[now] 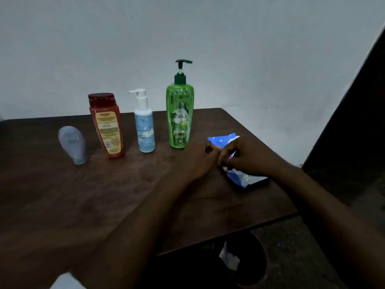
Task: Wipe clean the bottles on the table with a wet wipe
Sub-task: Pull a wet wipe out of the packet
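Pinching the blue wipe pack (224,140) — left hand (200,161), right hand (248,157), fingers curled. Green pump bottle (180,115) reads "Vatika".

Dim, bluish light, soft focus throughout, wide-angle bending at edges, deep shadow at right

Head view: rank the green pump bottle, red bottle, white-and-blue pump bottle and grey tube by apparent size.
1. green pump bottle, clearly tallest.
2. red bottle, about as tall as the next but broader.
3. white-and-blue pump bottle.
4. grey tube, smallest, though slightly nearer the camera.
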Action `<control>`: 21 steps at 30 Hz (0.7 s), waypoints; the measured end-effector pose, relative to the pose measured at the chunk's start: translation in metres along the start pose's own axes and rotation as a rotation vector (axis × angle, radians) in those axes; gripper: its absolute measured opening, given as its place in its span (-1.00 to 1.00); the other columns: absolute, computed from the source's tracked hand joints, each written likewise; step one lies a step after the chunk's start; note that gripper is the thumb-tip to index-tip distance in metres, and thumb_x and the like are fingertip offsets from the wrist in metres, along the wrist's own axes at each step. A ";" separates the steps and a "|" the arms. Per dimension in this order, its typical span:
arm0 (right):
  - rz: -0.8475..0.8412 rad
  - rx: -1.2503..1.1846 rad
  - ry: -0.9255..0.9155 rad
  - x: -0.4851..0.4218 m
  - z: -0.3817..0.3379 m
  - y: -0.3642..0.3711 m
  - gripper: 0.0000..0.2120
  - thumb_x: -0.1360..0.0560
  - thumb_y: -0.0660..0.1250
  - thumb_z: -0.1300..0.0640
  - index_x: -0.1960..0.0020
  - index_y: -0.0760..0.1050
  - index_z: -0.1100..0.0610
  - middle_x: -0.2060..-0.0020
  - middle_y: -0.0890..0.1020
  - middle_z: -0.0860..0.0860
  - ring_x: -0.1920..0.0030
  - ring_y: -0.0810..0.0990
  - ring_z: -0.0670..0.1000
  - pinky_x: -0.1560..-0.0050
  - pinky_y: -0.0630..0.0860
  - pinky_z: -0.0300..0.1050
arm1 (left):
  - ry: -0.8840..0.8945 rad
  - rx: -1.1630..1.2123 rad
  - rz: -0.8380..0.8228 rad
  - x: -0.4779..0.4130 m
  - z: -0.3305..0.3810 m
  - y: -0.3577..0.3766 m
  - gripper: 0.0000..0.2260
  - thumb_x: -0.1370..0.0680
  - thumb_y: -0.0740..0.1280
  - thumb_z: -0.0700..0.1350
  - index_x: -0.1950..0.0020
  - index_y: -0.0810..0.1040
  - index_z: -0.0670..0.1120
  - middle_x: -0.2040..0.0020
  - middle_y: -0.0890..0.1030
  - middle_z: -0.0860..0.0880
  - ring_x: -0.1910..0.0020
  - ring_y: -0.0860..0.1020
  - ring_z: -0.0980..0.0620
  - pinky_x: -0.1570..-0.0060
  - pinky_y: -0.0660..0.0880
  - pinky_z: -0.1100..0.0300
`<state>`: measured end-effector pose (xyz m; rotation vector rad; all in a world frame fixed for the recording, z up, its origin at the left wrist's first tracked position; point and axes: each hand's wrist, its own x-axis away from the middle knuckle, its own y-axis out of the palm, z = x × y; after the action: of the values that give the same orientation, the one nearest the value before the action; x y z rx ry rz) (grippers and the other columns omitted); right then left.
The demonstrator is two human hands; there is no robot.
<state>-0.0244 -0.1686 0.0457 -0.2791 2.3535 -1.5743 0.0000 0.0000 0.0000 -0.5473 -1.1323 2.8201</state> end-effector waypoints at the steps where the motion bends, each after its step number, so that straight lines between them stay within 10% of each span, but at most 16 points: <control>1: 0.039 -0.039 0.023 -0.001 0.008 -0.008 -0.93 -0.46 0.47 0.10 0.19 0.71 -0.03 0.41 0.62 -0.33 0.36 0.57 -0.31 0.29 0.38 -0.46 | -0.004 0.008 -0.010 0.000 0.000 0.007 -0.77 -0.61 0.27 0.10 0.05 0.66 0.04 0.16 0.66 0.07 0.10 0.63 0.09 0.04 0.52 0.10; 7: 0.281 -0.028 0.201 -0.013 0.044 -0.033 -0.89 -0.45 0.46 0.17 0.06 0.72 0.03 0.17 0.71 -0.08 0.17 0.58 -0.15 0.30 0.33 -0.51 | 0.014 0.020 -0.057 0.006 -0.009 0.037 -0.74 -0.50 0.45 0.07 -0.16 0.64 0.05 0.08 0.61 0.14 0.11 0.56 0.19 0.16 0.40 0.35; 21: 0.125 0.083 0.374 -0.027 0.079 -0.018 -0.87 -0.47 0.34 0.01 0.12 0.67 -0.03 0.11 0.67 -0.04 0.05 0.62 0.07 -0.03 0.61 0.03 | 0.057 0.022 -0.021 0.009 -0.016 0.044 -0.67 -0.46 0.50 0.08 -0.18 0.63 0.03 -0.11 0.61 0.11 -0.05 0.56 0.17 -0.02 0.47 0.26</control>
<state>0.0282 -0.2355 0.0376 0.1957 2.5034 -1.7831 0.0007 -0.0199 -0.0429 -0.6060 -1.0891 2.7771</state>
